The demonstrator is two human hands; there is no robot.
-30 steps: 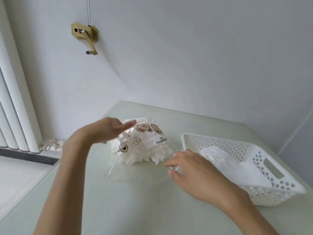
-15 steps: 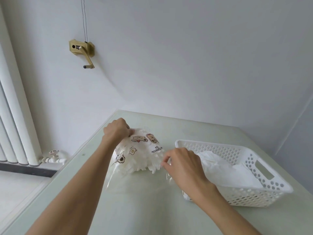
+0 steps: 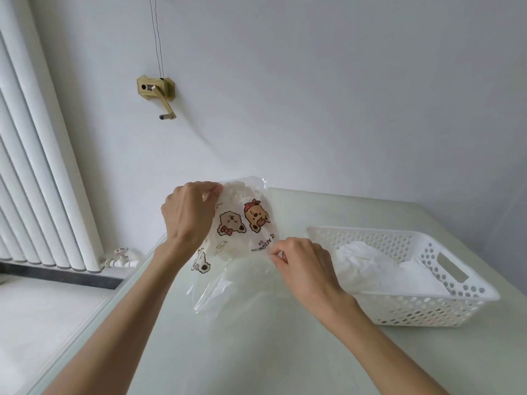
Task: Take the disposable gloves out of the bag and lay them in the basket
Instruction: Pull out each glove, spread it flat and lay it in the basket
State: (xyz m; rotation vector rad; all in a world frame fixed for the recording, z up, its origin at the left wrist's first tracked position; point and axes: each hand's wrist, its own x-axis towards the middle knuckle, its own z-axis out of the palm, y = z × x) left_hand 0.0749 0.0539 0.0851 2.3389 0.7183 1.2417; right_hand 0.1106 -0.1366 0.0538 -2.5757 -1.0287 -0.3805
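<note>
The clear cartoon-printed bag (image 3: 242, 223) was held up off the pale desk (image 3: 256, 352), tilted, with its open mouth sagging toward the desk at about 6 o'clock from the printed bears. The left hand (image 3: 188, 212) gripped the bag's upper end at roughly 10 o'clock, fingers curled round the film. The right hand (image 3: 302, 266) pinched thin film at the bag's lower edge, at 4 o'clock from the print; whether that pinch caught a glove or only the bag wall could not be told. A wad of disposable gloves (image 3: 242, 192) showed white through the upper part of the bag.

The white perforated basket (image 3: 445, 306) stood at 3 o'clock, just beside the right hand, already holding a crumpled heap of thin white film (image 3: 370, 269), probably gloves laid there.

The gloves looked nearly weightless, limp and slippery, likely to cling to one another and to the bag. A fingertip pinch on a loose glove edge near the mouth seemed the best hold, with the far end of the bag held firm so it would not follow. Pulling too much at once risked dragging out the whole clump.
</note>
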